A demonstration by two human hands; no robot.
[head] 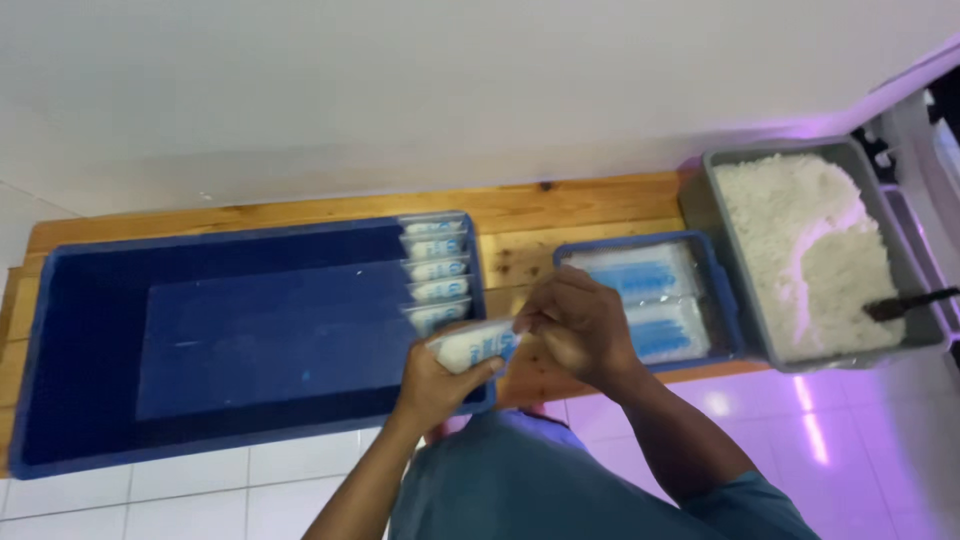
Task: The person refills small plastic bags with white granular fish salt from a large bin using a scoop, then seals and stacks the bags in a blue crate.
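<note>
So from the head cam I'm looking straight down at a wooden bench (590, 205) against a white wall (400, 80), with white floor tiles (200, 490) along the bottom of the view. Closest to me is the person's blue-grey shirt (520, 480), and both forearms come up from it toward the bench's near edge.

The left hand (432, 385) is wrapped around the lower end of a small filled pouch (475, 347), clear plastic with white grains inside and a blue printed patch. The right hand (578, 325) is pinched on the pouch's other end, fingers curled tight, so both hands are clamped on the same pouch and nearly touching each other. The pouch sits right over the near right corner of the big blue tub (250, 330), just above its rim.

That tub takes up the whole left half of the bench. Inside it, along its right wall, a row of matching pouches (437, 270) stands on edge, running from the far right corner toward the hands.

Just right of the hands is a smaller blue tray (722, 290) holding flat pouches (645, 300) of the same kind, stacked or laid side by side, can't tell how many.

At the far right end of the bench there's a grey bin (730, 250) filled with loose white rice (800, 250), and a dark scoop handle (915, 300) pokes into it from the right edge. Pinkish-purple light falls over that end.
</note>
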